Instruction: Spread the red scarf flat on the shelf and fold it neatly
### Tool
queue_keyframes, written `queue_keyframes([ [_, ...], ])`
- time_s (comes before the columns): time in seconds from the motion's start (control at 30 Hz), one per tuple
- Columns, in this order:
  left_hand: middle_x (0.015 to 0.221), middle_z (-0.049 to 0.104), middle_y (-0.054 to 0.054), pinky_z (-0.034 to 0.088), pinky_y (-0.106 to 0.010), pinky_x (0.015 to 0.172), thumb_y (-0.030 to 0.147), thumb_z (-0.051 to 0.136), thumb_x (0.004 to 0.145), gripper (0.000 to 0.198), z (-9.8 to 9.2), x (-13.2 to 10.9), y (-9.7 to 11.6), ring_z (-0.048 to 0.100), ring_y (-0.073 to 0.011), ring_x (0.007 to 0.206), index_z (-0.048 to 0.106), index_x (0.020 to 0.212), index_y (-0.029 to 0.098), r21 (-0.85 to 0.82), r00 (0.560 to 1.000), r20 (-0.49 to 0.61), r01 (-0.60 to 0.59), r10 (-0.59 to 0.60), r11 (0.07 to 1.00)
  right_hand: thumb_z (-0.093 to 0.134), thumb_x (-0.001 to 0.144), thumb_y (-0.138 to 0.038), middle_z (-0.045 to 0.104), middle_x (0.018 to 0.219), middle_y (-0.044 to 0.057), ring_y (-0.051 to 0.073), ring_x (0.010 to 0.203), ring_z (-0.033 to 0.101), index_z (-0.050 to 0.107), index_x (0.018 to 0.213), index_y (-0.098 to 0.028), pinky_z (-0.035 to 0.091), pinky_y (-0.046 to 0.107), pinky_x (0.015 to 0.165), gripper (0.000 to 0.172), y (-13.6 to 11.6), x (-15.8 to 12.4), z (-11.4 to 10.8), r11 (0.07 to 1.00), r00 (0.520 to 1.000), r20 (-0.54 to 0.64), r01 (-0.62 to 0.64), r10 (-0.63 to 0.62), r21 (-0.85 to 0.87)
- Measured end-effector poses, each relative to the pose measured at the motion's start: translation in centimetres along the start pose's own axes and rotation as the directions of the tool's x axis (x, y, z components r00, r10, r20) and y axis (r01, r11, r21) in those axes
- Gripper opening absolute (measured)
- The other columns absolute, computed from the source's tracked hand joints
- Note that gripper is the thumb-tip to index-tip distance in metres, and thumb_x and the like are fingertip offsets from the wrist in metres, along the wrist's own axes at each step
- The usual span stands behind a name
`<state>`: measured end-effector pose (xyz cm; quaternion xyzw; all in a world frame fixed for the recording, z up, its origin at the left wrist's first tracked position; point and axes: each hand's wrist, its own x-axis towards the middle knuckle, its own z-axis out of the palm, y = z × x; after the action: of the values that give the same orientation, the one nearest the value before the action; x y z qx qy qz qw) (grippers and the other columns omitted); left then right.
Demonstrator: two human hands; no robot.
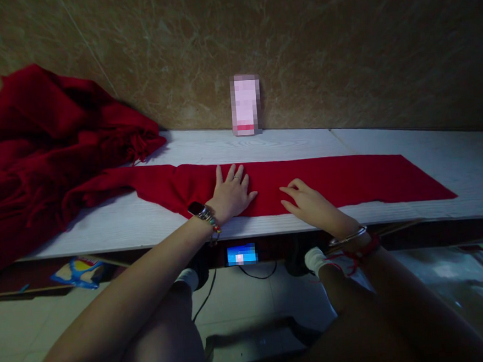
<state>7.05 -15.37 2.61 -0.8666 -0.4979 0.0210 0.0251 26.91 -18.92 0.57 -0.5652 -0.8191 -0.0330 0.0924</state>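
Note:
A red scarf [340, 179] lies stretched out as a long flat strip on the white wood-grain tabletop [463, 154], its right end cut off on a slant. My left hand [232, 192] presses flat on the strip, fingers spread, with a few wrinkles in the cloth to its left. Just right of it, my right hand [304, 201] rests at the strip with fingers slightly bent and the thumb apart from them; nothing shows between them. Toward the left the strip runs into a loose heap of red cloth [56, 128] with fringe along its edge.
A blurred pink phone-like object [245, 104] leans against the brown marbled wall [340, 53] behind the table. Below the front edge are a lit blue screen [241, 255], a cable [259, 277] and a blue-and-yellow packet [77, 272].

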Motion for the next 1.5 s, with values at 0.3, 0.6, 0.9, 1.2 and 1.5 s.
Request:
queue_keyframes([
  [0.3,0.152,0.019,-0.012,0.020,-0.044,0.111,0.035,0.022,0.096,0.053,1.1,0.7,0.9,0.018,-0.0247,0.139,0.025,0.143,0.011,-0.093,0.974,0.088,-0.198,0.207,0.976,0.049,0.085,-0.025,0.055,0.107,0.012,0.021,0.093,0.060,0.061,0.116,-0.012,0.048,0.033,0.086,0.035,-0.1,0.1,-0.2,0.998,0.998,0.047,-0.048,0.046,0.033],
  [0.6,0.152,0.018,-0.013,0.018,-0.043,0.112,0.049,0.024,0.092,0.065,1.3,0.1,1.2,0.013,-0.0298,0.139,0.025,0.144,0.009,-0.092,0.998,0.054,-0.029,0.034,0.995,0.043,0.087,-0.024,0.056,0.122,0.017,0.027,0.114,0.051,0.060,0.118,-0.012,0.041,0.044,0.096,0.037,-0.7,0.9,-0.3,0.999,0.999,-0.011,-0.036,0.036,-0.040],
  [0.9,0.151,0.020,-0.014,0.018,-0.044,0.112,0.053,0.024,0.090,0.071,1.7,0.2,1.0,0.015,-0.0301,0.139,0.023,0.143,0.005,-0.127,0.999,0.028,0.024,-0.020,0.992,0.027,0.092,-0.029,0.032,0.148,0.009,0.025,0.137,0.026,0.037,0.140,-0.021,0.024,0.055,0.107,0.049,-0.1,2.7,1.2,0.996,0.990,0.143,-0.033,0.021,0.078],
  [1.2,0.151,0.020,-0.013,0.018,-0.044,0.112,0.053,0.023,0.090,0.071,2.0,0.1,0.9,0.016,-0.0293,0.139,0.023,0.144,0.007,-0.141,1.000,0.016,0.012,-0.010,0.990,0.023,0.092,-0.033,0.025,0.150,0.015,0.026,0.137,0.022,0.031,0.143,-0.012,0.020,0.050,0.110,0.055,4.6,2.7,0.9,0.939,0.922,0.182,-0.343,0.342,-0.026],
  [1.5,0.152,0.018,-0.011,0.017,-0.043,0.112,0.054,0.022,0.090,0.071,1.9,0.1,0.9,0.014,-0.0286,0.140,0.022,0.144,0.009,-0.145,0.999,0.034,0.026,-0.021,0.989,0.022,0.092,-0.029,0.031,0.147,0.020,0.029,0.135,0.027,0.036,0.139,-0.005,0.025,0.049,0.108,0.054,7.2,2.4,0.5,0.841,0.836,0.088,-0.538,0.542,-0.060],
])
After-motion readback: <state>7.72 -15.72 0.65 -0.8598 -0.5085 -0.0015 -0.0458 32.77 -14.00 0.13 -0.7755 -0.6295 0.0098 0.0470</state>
